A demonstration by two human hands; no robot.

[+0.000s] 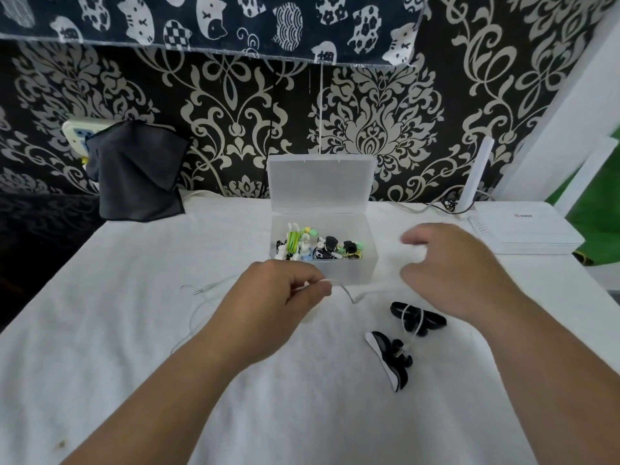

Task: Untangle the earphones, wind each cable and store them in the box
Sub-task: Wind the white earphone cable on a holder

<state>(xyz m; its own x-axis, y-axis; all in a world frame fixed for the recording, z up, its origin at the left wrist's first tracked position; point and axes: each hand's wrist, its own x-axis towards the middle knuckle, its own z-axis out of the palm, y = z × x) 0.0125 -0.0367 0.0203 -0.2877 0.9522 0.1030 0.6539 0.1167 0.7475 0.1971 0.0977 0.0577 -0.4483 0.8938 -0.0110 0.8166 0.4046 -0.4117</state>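
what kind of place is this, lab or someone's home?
Most likely a room in a home, not a lab: ornate black damask wallpaper, a cat-print fabric hanging above it, and a white router at the right of a table covered in white cloth.

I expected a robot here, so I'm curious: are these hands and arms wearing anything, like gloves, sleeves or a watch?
No. The left hand and right hand are a person's, ungloved, with no ring or watch visible. Both forearms are bare down to the picture's edge, no sleeve in view.
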